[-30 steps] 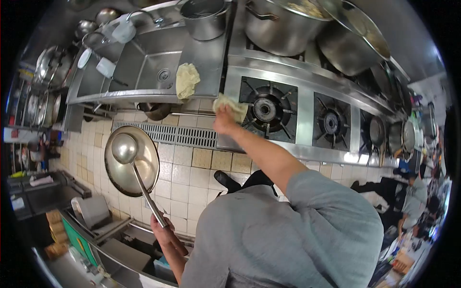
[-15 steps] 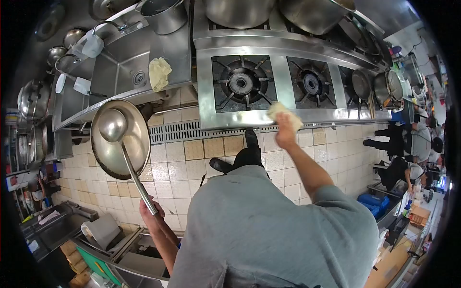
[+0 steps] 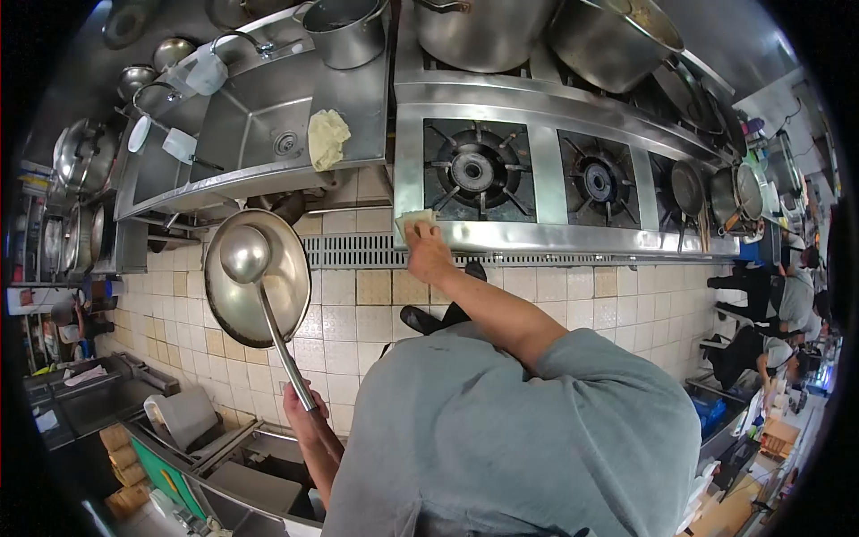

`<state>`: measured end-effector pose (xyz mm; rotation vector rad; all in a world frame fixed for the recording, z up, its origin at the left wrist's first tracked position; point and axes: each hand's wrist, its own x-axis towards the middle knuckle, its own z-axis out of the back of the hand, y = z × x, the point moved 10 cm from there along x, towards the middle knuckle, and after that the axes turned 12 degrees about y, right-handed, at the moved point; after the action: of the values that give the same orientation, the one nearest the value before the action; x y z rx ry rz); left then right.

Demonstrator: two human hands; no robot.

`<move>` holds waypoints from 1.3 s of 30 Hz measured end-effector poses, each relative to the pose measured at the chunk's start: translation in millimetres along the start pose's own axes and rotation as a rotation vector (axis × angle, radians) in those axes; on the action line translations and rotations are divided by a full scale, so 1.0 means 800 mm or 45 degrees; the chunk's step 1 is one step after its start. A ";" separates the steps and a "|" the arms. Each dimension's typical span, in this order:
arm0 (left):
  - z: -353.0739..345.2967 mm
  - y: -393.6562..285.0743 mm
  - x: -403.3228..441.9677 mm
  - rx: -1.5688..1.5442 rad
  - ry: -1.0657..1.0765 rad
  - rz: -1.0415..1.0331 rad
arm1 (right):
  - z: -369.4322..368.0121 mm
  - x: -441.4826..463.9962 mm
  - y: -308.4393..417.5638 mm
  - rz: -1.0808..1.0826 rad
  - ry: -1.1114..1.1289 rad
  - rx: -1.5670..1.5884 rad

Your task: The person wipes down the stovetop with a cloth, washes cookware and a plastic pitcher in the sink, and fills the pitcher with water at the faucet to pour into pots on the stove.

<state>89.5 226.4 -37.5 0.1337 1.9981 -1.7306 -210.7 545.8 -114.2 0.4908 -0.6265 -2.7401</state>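
My right hand (image 3: 429,253) presses a pale folded cloth (image 3: 414,220) on the front left corner of the steel stove (image 3: 510,236), beside the left burner (image 3: 472,171). Low at the left, my left hand (image 3: 307,413) is wrapped round the handle of a large ladle (image 3: 244,253). The ladle's bowl lies over a wide metal pan (image 3: 291,295), which is tilted above the tiled floor. How the pan is held is hidden behind the ladle handle and hand. A second, crumpled cloth (image 3: 327,140) lies on the sink's edge.
The sink (image 3: 259,125) is at the upper left, with a pot (image 3: 345,36) beside it. Large pots (image 3: 483,38) stand behind the burners. Small pans (image 3: 687,188) are at the stove's right end. Other people (image 3: 761,349) are at the far right. A counter is at lower left.
My right hand has moved the cloth from the left burner's side, along the stove's front edge to the right, then back left to the corner. My left hand still grips the ladle.
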 end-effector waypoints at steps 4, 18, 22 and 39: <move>0.007 0.008 -0.006 0.001 -0.146 0.052 | 0.007 0.017 0.003 0.106 0.067 0.083; -0.003 -0.031 0.021 -0.199 -0.332 -0.008 | -0.005 0.086 0.000 0.375 0.029 -0.041; -0.020 -0.066 0.036 -0.029 -0.380 0.045 | 0.045 0.203 -0.033 0.290 -0.201 -0.077; -0.031 -0.141 0.143 -0.065 -0.351 0.113 | 0.087 0.231 -0.031 0.265 0.165 -0.309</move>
<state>-61.2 201.1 18.2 -0.0320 1.8054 -1.5492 -409.2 528.3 -115.0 0.5085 -0.2894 -2.5185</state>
